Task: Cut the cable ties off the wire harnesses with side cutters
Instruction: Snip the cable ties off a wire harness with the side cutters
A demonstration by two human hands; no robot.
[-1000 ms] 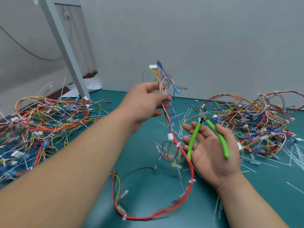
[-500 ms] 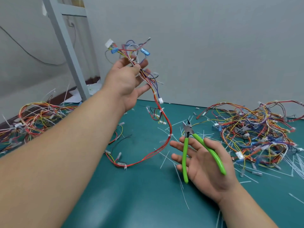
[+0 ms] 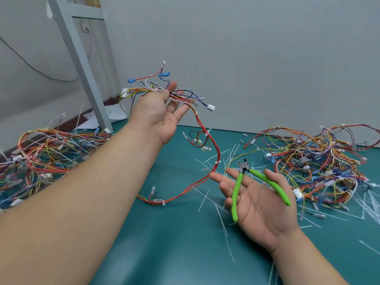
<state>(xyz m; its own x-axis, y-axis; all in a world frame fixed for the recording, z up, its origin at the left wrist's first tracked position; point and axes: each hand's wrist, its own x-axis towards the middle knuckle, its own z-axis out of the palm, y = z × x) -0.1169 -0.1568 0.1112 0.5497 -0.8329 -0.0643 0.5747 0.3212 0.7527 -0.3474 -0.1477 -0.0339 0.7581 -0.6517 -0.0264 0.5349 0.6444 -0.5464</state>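
Left hand [image 3: 158,114] pinches wire harness [image 3: 200,122]; cable ties [image 3: 207,133] below grip uncut. Side cutters [image 3: 236,190] lie on flat right hand [image 3: 259,204].

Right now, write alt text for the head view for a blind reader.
A left hand holds up a wire harness that loops down to a green table, while the right hand lies palm up with green-handled side cutters across it. Tangled harness piles sit at both sides, among scattered white cut ties.
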